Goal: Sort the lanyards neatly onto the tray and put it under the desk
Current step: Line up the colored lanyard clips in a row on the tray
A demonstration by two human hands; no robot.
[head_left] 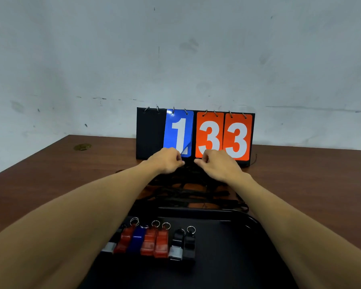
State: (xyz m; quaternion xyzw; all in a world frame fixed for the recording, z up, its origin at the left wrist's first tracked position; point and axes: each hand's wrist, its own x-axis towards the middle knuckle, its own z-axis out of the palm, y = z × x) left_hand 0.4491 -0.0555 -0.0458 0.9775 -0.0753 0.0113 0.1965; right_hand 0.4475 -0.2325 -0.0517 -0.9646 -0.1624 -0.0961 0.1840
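Note:
A black tray (233, 243) lies on the desk close to me. On its left half several whistles (152, 243) in red, blue, black and silver lie side by side in a row, key rings pointing away. Their black lanyards (192, 190) stretch in a tangle from the tray's far rim toward the scoreboard. My left hand (167, 161) and my right hand (217, 165) reach to the far end of the cords, fingers curled, each pinching the black cords, close together.
A flip scoreboard (194, 134) showing a blue 1 and orange 33 stands at the back of the brown wooden desk (300, 184), just behind my hands. A brass-coloured round fitting (82, 147) sits in the desk at far left. A pale wall rises behind.

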